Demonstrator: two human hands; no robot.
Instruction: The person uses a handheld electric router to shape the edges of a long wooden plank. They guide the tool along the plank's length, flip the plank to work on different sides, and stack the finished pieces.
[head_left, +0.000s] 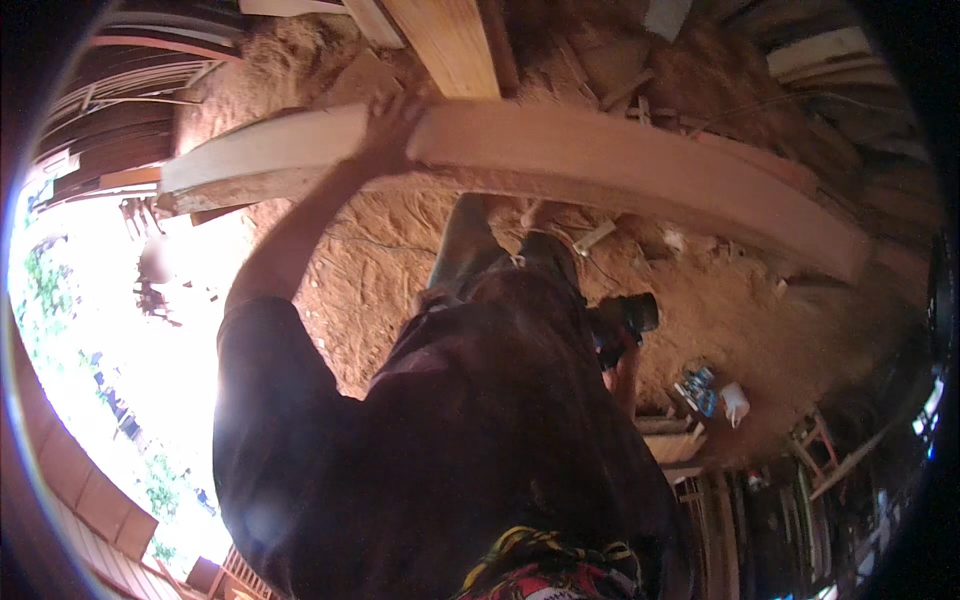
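A long, thick wooden plank [560, 140] lies crosswise in front of me, its pale upper face bending with the lens. My left hand [390, 135] rests on top of it, left of the middle, with the fingers spread toward the far edge. Low at my right side, my right hand [622, 362] is closed on a black power tool [627, 316]. The tool is apart from the plank. Its exact kind is too dark to make out, and my fingers are partly hidden behind it.
Beyond the plank, a yellowish beam [447, 45] runs away from me and meets it. Sawdust and wood scraps cover the ground [370, 270]. At the right lie blue items [698, 390] and a white bag [734, 404]. Stacked boards [120, 125] stand at the far left.
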